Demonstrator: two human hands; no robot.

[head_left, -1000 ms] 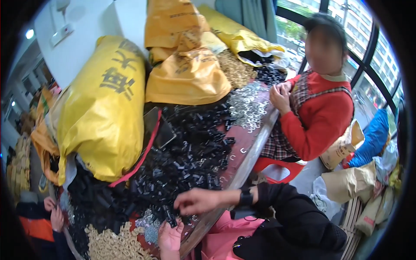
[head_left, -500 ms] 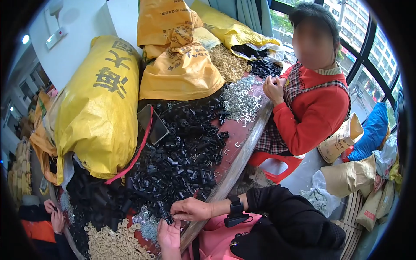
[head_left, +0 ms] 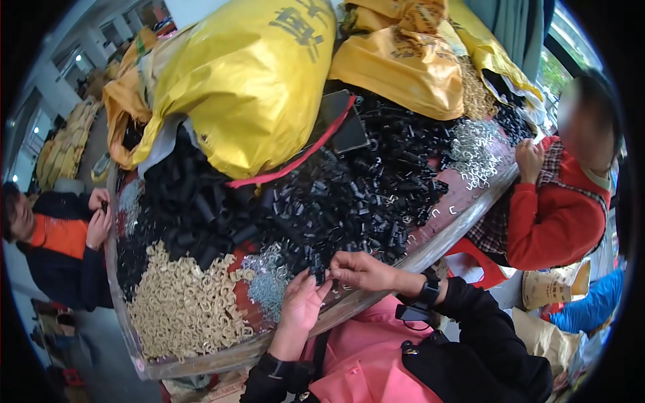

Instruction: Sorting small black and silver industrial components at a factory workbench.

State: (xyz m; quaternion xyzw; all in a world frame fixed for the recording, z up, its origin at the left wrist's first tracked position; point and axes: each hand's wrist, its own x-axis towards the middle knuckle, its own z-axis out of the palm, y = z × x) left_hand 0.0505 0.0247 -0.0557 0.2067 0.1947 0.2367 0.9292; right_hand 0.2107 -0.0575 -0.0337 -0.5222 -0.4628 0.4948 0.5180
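Observation:
My left hand (head_left: 302, 300) holds a small black plastic fitting (head_left: 318, 267) upright between thumb and fingertips, over the near edge of the table. Just right of it, my right hand (head_left: 363, 271) has thumb and forefinger pinched together close to the fitting's lower end. Whatever is in that pinch is too small to make out. Beyond my hands spreads a heap of similar black fittings (head_left: 376, 201). Small silvery metal pieces (head_left: 267, 281) lie to the left of my left hand, and farther left is a pile of beige ring-like clips (head_left: 185, 302).
Yellow sacks (head_left: 248, 80) and an orange sack (head_left: 403, 70) stand across the table. A dark flat tray (head_left: 346, 127) and a red strap (head_left: 302, 156) lie by them. U-shaped metal pieces (head_left: 477, 151) are at right. Co-workers sit left (head_left: 57, 228) and right (head_left: 557, 201); a wooden rim (head_left: 396, 282) edges the table.
The view has swung left, bringing the beige pile and the left co-worker further in. Both my hands stay together at the black fitting, the right one still pinching beside it.

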